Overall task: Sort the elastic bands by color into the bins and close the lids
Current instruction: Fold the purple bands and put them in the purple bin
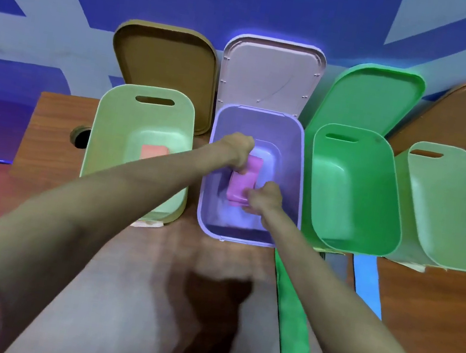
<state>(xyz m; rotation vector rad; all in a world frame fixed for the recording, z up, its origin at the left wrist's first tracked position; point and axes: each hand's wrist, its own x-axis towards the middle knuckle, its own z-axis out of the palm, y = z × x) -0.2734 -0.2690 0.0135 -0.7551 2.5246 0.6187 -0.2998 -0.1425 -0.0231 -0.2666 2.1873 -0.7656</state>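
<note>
Both your hands are down inside the purple bin [295,162], its lid [272,75] standing open behind. Your left hand [237,149] and right hand [263,198] have their fingers curled on opposite ends of the pink band [241,184], which lies at the bin's bottom.

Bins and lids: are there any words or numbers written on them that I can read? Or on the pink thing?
None: no words, numbers or labels can be read anywhere in the head view.
purple bin and its open lid: plain, only small moulded bumps.
pink band, held by the left hand and the right hand: no print shows.
Green bins, one: plain.
</note>
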